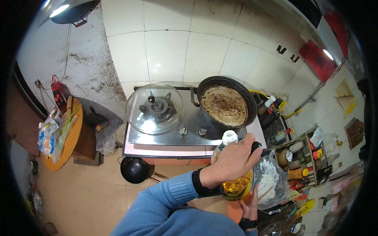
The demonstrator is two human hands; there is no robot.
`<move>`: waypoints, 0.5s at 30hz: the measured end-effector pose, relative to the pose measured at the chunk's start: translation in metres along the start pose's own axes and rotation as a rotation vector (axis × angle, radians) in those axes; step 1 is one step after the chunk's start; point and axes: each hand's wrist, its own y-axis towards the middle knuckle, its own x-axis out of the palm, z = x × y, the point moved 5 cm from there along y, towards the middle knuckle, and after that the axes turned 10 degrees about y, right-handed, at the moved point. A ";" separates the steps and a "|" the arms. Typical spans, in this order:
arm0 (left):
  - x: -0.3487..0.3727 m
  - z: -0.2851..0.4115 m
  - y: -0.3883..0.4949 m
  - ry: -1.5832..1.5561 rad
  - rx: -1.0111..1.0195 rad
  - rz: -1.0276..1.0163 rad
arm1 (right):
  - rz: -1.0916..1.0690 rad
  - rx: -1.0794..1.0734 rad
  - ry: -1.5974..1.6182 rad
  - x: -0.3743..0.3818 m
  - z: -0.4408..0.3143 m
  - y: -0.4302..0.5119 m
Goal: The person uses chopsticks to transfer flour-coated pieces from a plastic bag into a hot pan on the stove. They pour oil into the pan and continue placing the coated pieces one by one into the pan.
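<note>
My left hand [233,162] reaches across from the left and grips the upper part of a clear plastic bottle of yellow cooking oil [237,187]. The bottle's white neck [230,137] shows beyond the knuckles. A small black object [255,145] sits between thumb and fingers; its kind cannot be told. Low on the bottle's right side, my right hand [250,201] holds it near the base, its fingers partly hidden. Beyond the bottle, a dark two-handled pan [226,104] with a browned, stained inside rests on the gas stove's right side. A glass lid [155,118] lies over the left burner.
Right of my hands is a plastic bag of white powder [268,180] with a stick in it. Seasoning bottles [270,118] and a crowded rack [310,156] line the right side. A black wok [134,170] is low at left, near an orange round board [77,129] holding bags.
</note>
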 end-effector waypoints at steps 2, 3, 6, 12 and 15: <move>-0.002 0.000 -0.016 0.005 -0.048 -0.020 | -0.035 0.047 -0.008 0.005 0.013 -0.019; -0.003 0.000 -0.022 0.032 -0.056 -0.024 | -0.094 0.030 -0.003 0.013 0.019 -0.029; -0.005 0.002 -0.037 0.060 -0.061 0.002 | 0.205 -0.230 -0.246 0.017 0.031 -0.054; 0.001 0.009 -0.033 0.060 0.007 0.102 | 0.092 -0.238 -0.041 0.032 0.035 -0.053; 0.007 0.006 -0.013 0.026 0.056 0.143 | 0.132 -0.319 -0.054 0.038 0.014 -0.076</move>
